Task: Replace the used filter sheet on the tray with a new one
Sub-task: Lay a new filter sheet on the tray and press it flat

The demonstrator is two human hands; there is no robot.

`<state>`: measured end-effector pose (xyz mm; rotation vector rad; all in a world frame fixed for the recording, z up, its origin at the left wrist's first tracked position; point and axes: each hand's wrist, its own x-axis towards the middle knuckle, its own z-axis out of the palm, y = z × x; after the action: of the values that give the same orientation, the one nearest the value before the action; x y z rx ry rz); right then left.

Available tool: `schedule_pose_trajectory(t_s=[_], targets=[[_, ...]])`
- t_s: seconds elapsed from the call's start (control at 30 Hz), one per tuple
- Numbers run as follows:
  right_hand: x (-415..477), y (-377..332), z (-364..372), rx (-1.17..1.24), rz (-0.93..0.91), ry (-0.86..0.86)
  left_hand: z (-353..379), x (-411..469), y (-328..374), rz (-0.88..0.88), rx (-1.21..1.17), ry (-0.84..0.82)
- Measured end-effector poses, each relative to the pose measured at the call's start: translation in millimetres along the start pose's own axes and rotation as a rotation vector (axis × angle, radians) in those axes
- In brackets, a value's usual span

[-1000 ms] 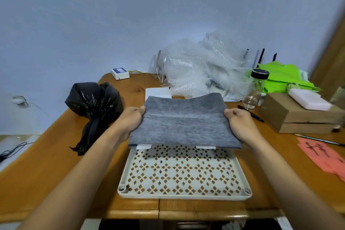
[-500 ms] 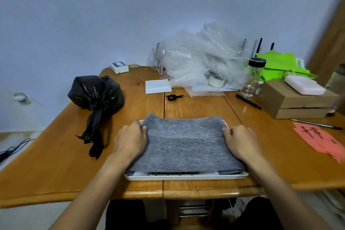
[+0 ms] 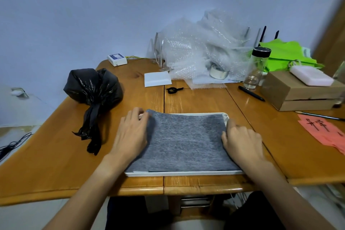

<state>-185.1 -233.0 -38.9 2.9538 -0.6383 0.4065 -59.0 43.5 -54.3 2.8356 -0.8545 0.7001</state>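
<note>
Nearest me, the white tray (image 3: 183,173) sits by the table's (image 3: 205,99) front edge, with the grey filter sheet (image 3: 186,142) spread over it, just short of the near rim. My left hand (image 3: 130,136) lies flat, fingers relaxed, along the sheet's left edge. My right hand (image 3: 242,140) has bent fingers on the right edge; I cannot tell whether they pinch or only press. Farther off, the far-left corner rides up over the rim, while the far-right one stops beside the 1 visible corner post (image 3: 225,116). If I let go now, that raised corner could spring free and leave the sheet skewed.
</note>
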Motion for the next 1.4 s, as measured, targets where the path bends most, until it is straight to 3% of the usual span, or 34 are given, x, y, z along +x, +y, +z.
schedule_pose_trajectory(t_s=[0.13, 0.3, 0.47, 0.7, 0.97, 1.27, 1.4], targets=[[6, 3, 12, -0.061, -0.151, 0.06, 4, 7, 1, 0.281, 0.064, -0.033], [18, 8, 24, -0.025, -0.393, -0.043, 9, 10, 2, 0.213, 0.046, -0.134], [27, 12, 27, 0.017, -0.364, -0.195, 10, 9, 2, 0.171, 0.057, -0.187], [37, 7, 29, 0.083, -0.31, -0.214, 16, 20, -1, 0.091, -0.003, -0.246], [46, 3, 25, 0.053, -0.309, -0.237, 16, 32, -2, 0.144, 0.152, -0.256], [53, 2, 29, 0.066, -0.333, -0.175, 10, 55, -10, 0.175, 0.174, -0.368], [54, 7, 25, 0.094, -0.46, -0.022, -12, 59, -17, 0.215, 0.033, -0.467]])
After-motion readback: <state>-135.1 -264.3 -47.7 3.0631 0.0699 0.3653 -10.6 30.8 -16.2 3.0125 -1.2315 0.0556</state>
